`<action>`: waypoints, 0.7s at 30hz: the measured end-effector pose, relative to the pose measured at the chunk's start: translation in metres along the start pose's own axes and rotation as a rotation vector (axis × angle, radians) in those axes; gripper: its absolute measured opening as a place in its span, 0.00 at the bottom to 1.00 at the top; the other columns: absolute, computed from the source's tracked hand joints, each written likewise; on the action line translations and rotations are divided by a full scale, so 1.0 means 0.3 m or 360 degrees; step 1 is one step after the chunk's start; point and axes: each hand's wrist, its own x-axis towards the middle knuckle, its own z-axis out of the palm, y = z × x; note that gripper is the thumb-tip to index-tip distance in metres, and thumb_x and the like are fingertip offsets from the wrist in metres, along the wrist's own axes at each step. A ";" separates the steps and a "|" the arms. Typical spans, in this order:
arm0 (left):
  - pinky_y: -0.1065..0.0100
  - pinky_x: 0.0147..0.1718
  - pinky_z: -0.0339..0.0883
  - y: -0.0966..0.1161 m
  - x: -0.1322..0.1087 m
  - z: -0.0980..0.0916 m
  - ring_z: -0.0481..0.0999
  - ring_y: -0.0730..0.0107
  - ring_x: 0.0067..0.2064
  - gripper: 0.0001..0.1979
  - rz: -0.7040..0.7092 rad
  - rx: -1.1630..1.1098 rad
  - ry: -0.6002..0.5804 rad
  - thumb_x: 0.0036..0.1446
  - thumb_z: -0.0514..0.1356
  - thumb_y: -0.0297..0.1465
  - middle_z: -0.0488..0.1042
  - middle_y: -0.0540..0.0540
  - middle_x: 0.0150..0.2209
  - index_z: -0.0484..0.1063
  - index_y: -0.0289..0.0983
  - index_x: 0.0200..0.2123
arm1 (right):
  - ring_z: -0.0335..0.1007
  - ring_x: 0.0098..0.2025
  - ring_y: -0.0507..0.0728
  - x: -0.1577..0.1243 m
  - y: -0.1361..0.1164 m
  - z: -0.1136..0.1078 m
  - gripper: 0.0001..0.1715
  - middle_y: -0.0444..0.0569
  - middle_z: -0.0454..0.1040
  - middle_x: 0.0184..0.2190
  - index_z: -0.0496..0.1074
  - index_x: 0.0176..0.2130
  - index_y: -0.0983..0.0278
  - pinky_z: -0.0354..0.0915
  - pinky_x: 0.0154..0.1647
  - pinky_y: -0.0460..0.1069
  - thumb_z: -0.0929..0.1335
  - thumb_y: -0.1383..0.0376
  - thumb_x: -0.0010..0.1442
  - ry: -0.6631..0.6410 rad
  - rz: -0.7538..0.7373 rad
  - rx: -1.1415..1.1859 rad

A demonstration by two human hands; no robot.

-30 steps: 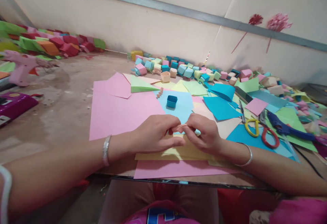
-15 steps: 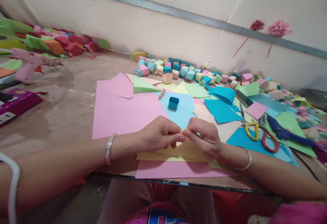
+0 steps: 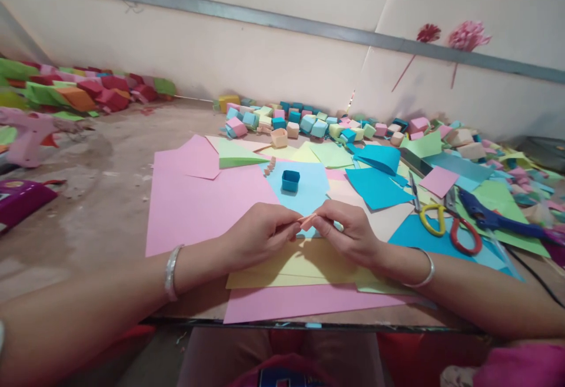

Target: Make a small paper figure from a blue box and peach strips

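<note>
Between my two hands is a small strip of peach paper, mostly covered by the fingers. My left hand pinches its left end with thumb and forefinger. At the other end, my right hand pinches it too, the fingertips of both hands nearly meeting. Just beyond them, a small open blue paper box stands on a light blue sheet. Little peach paper pieces lie beside that box. Under my hands are yellow sheets and a pink sheet.
Scissors with yellow handles and scissors with red handles lie at the right, near a dark blue glue gun. Small paper boxes line the wall. A pink glue gun and purple power strip are left.
My view has shifted slightly, so the table contents sit a little further left. Both hands keep their pinch, and more of the peach strip shows between the fingertips.
</note>
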 end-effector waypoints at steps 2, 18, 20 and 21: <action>0.76 0.27 0.59 -0.003 -0.003 -0.002 0.71 0.76 0.26 0.12 0.0042 0.0088 0.0038 0.61 0.54 0.27 0.76 0.51 0.24 0.77 0.35 0.33 | 0.66 0.29 0.50 0.001 -0.007 0.001 0.13 0.45 0.76 0.29 0.77 0.35 0.62 0.61 0.34 0.46 0.63 0.65 0.66 -0.0006 -0.0030 -0.0008; 0.71 0.30 0.68 -0.039 -0.016 -0.045 0.77 0.70 0.34 0.16 0.0680 0.0990 0.0646 0.62 0.54 0.21 0.79 0.45 0.34 0.69 0.35 0.52 | 0.72 0.34 0.52 0.015 -0.014 0.030 0.18 0.47 0.75 0.33 0.70 0.40 0.64 0.68 0.31 0.47 0.75 0.57 0.53 -0.0100 0.0740 0.1260; 0.70 0.31 0.68 -0.032 -0.017 -0.061 0.77 0.69 0.35 0.17 0.0791 0.1018 0.0658 0.62 0.54 0.21 0.79 0.45 0.36 0.68 0.36 0.54 | 0.71 0.35 0.52 0.013 -0.013 0.026 0.16 0.48 0.76 0.33 0.72 0.38 0.64 0.67 0.33 0.47 0.72 0.55 0.56 -0.0163 0.0726 0.1293; 0.70 0.31 0.68 -0.028 -0.017 -0.068 0.77 0.69 0.35 0.18 0.0822 0.1039 0.0652 0.63 0.53 0.21 0.79 0.45 0.37 0.68 0.36 0.55 | 0.71 0.35 0.52 0.011 -0.013 0.025 0.16 0.48 0.76 0.33 0.74 0.37 0.65 0.66 0.35 0.47 0.71 0.54 0.58 -0.0176 0.0718 0.1275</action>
